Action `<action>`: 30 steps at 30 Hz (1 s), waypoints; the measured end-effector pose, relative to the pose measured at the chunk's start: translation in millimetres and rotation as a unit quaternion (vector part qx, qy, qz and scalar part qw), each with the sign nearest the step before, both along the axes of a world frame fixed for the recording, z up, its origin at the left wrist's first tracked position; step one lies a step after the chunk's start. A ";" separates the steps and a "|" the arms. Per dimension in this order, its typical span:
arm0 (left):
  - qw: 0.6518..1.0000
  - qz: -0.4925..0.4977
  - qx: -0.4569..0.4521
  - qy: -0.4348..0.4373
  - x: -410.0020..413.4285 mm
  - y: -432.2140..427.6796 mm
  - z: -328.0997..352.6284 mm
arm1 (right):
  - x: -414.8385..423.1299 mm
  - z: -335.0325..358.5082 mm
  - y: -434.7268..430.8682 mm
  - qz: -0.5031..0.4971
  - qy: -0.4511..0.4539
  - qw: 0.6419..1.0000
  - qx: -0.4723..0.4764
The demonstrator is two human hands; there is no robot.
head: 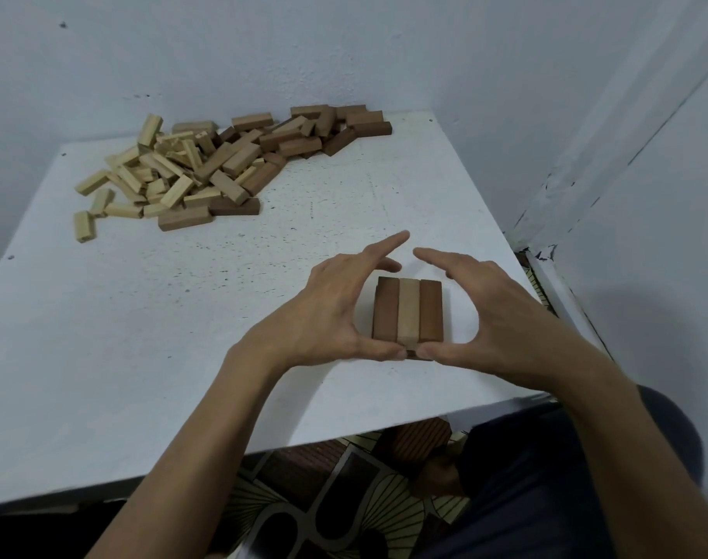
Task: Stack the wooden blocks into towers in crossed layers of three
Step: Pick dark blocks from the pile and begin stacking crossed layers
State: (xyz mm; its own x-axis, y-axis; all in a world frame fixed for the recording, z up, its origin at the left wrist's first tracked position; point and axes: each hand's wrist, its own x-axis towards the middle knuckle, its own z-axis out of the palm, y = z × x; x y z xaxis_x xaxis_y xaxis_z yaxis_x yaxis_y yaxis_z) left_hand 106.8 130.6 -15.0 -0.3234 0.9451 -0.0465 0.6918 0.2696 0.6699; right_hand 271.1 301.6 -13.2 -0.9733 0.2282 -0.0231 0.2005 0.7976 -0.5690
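A low tower [408, 310] of wooden blocks stands near the table's front right edge. Its top layer has two dark brown blocks with a pale one between them, all pointing away from me. A lower layer barely shows under the front ends. My left hand [340, 312] frames the tower's left side and my right hand [477, 312] frames its right side. Both thumbs press against the front ends of the blocks, and the fingers stretch out straight beyond the far end without closing.
A large pile of loose blocks [207, 167], pale and brown, lies at the back left of the white table [142, 336]. Walls close in behind and on the right. A patterned floor shows below the front edge.
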 end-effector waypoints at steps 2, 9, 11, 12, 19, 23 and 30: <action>1.000 0.005 -0.004 -0.013 -4.5 -3.1 -2.3 | 3.7 -0.7 2.6 -0.013 -0.002 1.000 -0.015; 1.000 0.008 0.001 -0.025 -7.6 -7.8 -6.6 | 10.1 -8.7 7.0 -0.018 -0.014 0.999 -0.046; 1.000 0.006 0.004 -0.023 -6.7 -6.3 -7.7 | 8.8 -9.9 7.2 -0.018 -0.014 0.999 -0.048; 1.000 0.005 0.005 -0.021 -6.3 -5.5 -8.4 | 8.2 -10.1 7.0 -0.016 -0.014 0.999 -0.048; 1.000 0.007 0.008 -0.017 -6.9 -4.7 -11.2 | 6.4 -11.4 8.5 -0.005 -0.015 0.999 -0.037; 1.000 0.005 0.009 -0.015 -6.6 -5.0 -11.9 | 6.5 -12.9 9.4 -0.003 -0.009 0.999 -0.035; 1.000 -0.010 0.013 -0.017 -5.2 0.1 -9.4 | 4.2 -10.4 8.5 -0.001 -0.001 0.999 -0.037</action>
